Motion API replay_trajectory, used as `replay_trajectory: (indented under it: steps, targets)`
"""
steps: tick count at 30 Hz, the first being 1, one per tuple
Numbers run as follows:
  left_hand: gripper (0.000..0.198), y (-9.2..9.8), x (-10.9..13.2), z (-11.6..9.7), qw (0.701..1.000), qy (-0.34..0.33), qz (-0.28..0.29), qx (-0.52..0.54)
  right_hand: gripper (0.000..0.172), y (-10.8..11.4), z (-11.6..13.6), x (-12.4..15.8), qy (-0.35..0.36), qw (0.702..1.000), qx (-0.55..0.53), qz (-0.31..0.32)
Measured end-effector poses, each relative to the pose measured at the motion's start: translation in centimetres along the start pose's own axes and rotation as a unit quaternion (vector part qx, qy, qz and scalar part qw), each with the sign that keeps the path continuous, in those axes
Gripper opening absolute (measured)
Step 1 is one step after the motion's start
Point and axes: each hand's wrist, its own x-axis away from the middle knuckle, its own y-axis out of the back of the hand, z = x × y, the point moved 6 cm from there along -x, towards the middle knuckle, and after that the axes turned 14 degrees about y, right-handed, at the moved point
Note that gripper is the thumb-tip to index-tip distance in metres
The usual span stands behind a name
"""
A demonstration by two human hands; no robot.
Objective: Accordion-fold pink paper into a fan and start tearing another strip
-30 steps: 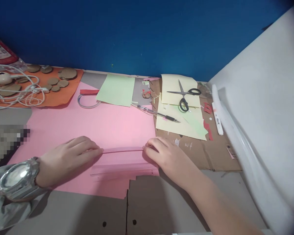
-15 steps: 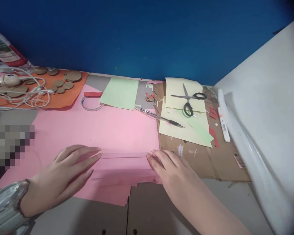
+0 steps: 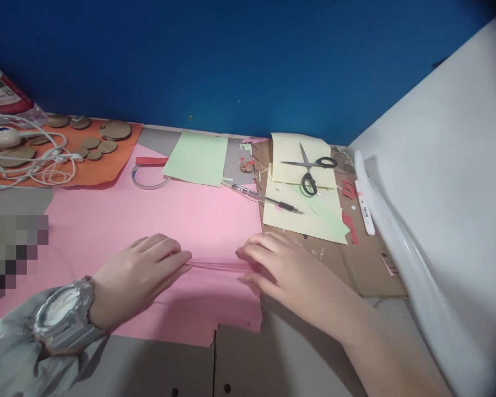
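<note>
A narrow folded strip of pink paper [image 3: 215, 263] runs between my two hands, its layers showing as thin edges. My left hand [image 3: 144, 270], wearing a bulky clear watch [image 3: 64, 314], pinches the strip's left end between thumb and fingers. At the other end my right hand [image 3: 285, 270] has its fingers on the far side and its thumb on the near side. Its fingertips partly hide that end. Under both hands spreads a large pink sheet [image 3: 128, 215] with uneven near edges.
Black-handled scissors [image 3: 308, 165] lie spread on pale yellow paper [image 3: 289, 215], with a pen [image 3: 268, 198] alongside. Farther back are green paper [image 3: 198, 157] and a tape ring [image 3: 149, 176]. Earphones [image 3: 53, 160], cardboard discs [image 3: 116, 130] and a bottle [image 3: 8, 94] occupy the left. A white marker [image 3: 365, 208] lies right.
Both hands have drawn closer together and moved from lying flat along the fold to gripping its ends. The folded strip now looks gathered and slightly raised. The view has shifted a little.
</note>
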Motion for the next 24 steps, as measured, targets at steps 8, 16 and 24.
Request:
replay_trajectory:
  steps: [8, 16, 24]
  targets:
    - [0.014, 0.7, -0.7, 1.0, 0.995, 0.027, -0.017, 0.094, 0.019, -1.7, -0.2, -1.8, 0.038, 0.998, -0.013, -0.055]
    - [0.02, 0.3, -1.0, 3.5, 0.972, 0.121, 0.067, 0.188, 0.018, -1.0, -1.4, -1.4, -0.005, 0.991, -0.105, -0.077]
    - [0.024, 0.4, -0.8, 3.9, 0.975, 0.119, 0.093, 0.162, 0.018, -1.2, -1.5, -1.4, -0.005, 0.99, -0.115, -0.08]
